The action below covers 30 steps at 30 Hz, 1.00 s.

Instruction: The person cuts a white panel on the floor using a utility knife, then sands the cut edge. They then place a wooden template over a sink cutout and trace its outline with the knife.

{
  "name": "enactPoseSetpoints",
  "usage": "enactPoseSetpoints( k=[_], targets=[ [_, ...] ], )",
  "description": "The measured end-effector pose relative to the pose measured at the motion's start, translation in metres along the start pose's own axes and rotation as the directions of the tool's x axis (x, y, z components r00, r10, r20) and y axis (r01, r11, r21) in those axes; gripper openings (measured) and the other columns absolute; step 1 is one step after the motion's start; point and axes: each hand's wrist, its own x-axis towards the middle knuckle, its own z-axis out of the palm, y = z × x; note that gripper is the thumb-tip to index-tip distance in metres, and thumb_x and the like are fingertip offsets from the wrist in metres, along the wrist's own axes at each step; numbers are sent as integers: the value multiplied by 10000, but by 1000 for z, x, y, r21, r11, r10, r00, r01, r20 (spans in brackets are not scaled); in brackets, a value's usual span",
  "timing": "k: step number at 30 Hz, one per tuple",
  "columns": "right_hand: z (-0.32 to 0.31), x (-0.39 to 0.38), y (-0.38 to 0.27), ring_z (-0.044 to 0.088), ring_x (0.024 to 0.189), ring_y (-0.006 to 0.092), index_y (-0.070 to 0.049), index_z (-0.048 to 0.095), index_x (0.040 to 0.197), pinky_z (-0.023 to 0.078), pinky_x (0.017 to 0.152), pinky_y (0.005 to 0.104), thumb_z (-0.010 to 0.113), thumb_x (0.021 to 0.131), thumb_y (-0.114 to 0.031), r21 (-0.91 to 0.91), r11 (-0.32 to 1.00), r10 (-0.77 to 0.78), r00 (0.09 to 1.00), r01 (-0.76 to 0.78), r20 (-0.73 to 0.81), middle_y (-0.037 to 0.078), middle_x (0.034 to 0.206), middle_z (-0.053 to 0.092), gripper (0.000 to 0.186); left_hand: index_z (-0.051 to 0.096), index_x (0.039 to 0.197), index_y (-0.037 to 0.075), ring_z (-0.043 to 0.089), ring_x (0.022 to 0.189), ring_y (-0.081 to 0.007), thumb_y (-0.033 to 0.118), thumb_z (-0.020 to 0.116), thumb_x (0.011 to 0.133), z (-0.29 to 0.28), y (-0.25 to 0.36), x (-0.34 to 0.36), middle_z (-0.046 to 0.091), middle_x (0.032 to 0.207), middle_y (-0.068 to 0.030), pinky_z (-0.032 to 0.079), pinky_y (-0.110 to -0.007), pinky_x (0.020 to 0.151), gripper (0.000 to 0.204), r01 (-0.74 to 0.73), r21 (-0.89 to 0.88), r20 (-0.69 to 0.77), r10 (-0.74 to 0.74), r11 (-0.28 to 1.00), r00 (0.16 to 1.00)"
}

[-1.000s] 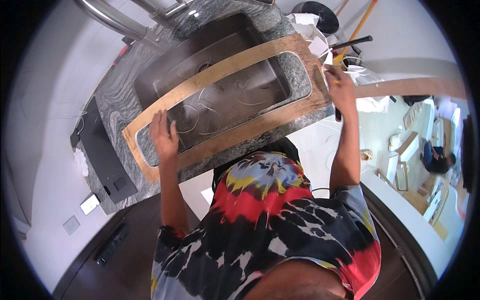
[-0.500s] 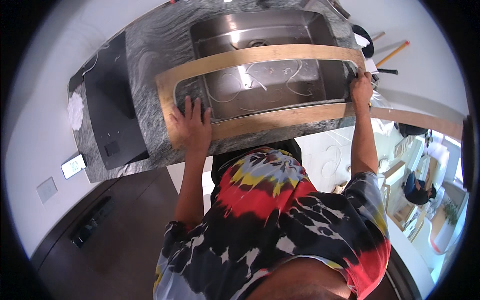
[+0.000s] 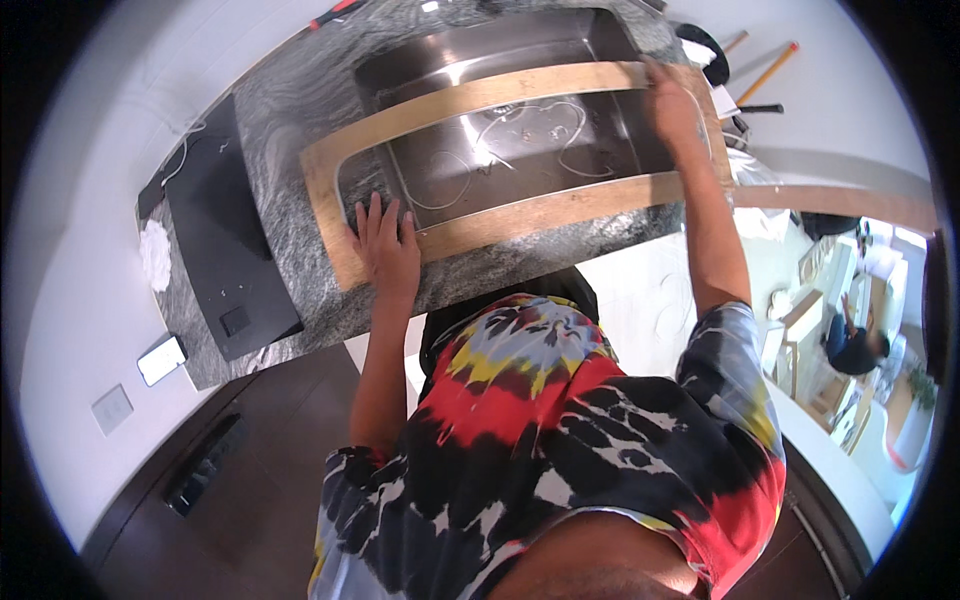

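A wooden frame [image 3: 540, 195] with a wide rounded opening lies across the stainless steel sink [image 3: 480, 50] and the grey veined stone counter [image 3: 285, 75]. My left hand [image 3: 388, 245] rests on its near left corner, fingers stretched out and apart. At the far right inner corner of the frame is my right hand [image 3: 677, 115], its fingers smeared by motion, so any grip is hidden. A thin white strip or cord edges the opening. Loose loops of thin white cord [image 3: 578, 130] show inside the opening, over the sink.
On the left lie a black glass panel [image 3: 215, 215], crumpled white tissue [image 3: 155, 255] and a phone [image 3: 162, 360]. A red-handled tool [image 3: 338, 12] lies at the far edge. An orange stick [image 3: 768, 72] and dark items crowd the right. Another person [image 3: 855, 345] is distant at right.
My right hand has moved from the frame's right side to its far right inner corner, away from me and leftward. My left hand stays on the near left corner. The view has shifted slightly.
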Motion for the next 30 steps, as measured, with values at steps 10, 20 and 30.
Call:
enactPoseSetpoints(
  k=[10, 20, 30],
  targets=[
    [36, -49, -29, 660, 1050, 360, -113, 586, 1288, 561, 852, 436, 554, 881, -49, 38, 980, -190, 974, 196, -125, 120, 1382, 553, 413, 617, 1255, 73, 583, 1091, -326, 264, 768, 795, -7, 65, 3, 597, 1209, -106, 449, -455, 959, 521, -310, -351, 304, 421, 884, 855],
    [-58, -30, -22, 662, 789, 335, 0, 676, 976, 535, 707, 397, 630, 906, -251, 650, 727, 384, 915, -219, -121, 173, 826, 682, 264, 686, 1168, 133, 590, 1102, -309, 262, 747, 824, 11, 69, 5, 580, 1285, -95, 449, -467, 945, 372, -504, -277, 214, 564, 818, 798],
    [-39, -200, 17, 510, 503, 131, -23, 533, 1140, 488, 464, 298, 548, 1002, -319, 818, -343, 415, 707, -462, 573, 23, 669, 513, 327, 537, 1377, 71, 538, 1209, -332, 311, 618, 934, 25, 114, 25, 528, 1403, -125, 410, -463, 1026, 510, -564, -241, 338, 613, 790, 714]
  ],
)
